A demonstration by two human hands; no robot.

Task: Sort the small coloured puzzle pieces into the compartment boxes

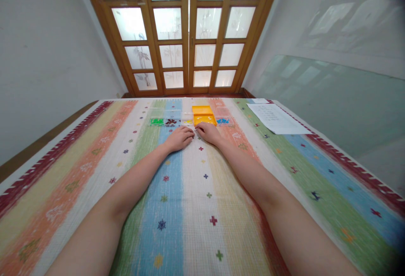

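Both my arms stretch far forward over a striped cloth [196, 208]. My left hand [179, 138] rests on the cloth with its fingers curled, just in front of a row of clear boxes [164, 121] with green, dark red and yellow pieces inside. My right hand [207, 132] lies beside it, fingers bent and pinched near the front edge of an orange tray [204, 116]. The fingertips of the two hands almost meet. Whether either holds a small piece is too small to tell.
A clear box with blue pieces [223, 121] sits right of the orange tray. A printed sheet of paper [276, 118] lies at the far right of the cloth. Wooden doors with frosted glass [190, 36] stand behind the table.
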